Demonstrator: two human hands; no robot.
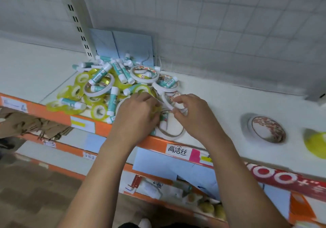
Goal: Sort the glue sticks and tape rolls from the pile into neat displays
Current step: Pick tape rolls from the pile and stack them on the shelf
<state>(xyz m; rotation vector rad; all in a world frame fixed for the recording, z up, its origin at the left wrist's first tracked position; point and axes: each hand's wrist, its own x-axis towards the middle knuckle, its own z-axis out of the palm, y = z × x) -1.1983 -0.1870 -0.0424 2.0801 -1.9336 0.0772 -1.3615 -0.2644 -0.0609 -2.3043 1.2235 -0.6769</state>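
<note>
Your white shelf point(229, 100) carried a pile of glue sticks and tape rolls point(112, 86). Off to your right lay a patterned tape roll point(266, 129) and a yellow roll point(315, 144).

The left hand point(135, 111) and right hand point(194, 114) are bare, as are the left forearm point(98, 166) and right forearm point(234, 160) down to the frame's lower edge. At bottom centre, a dark patch point(129, 225) and a pale rounded shape point(145, 222) show, too blurred to identify.
</note>
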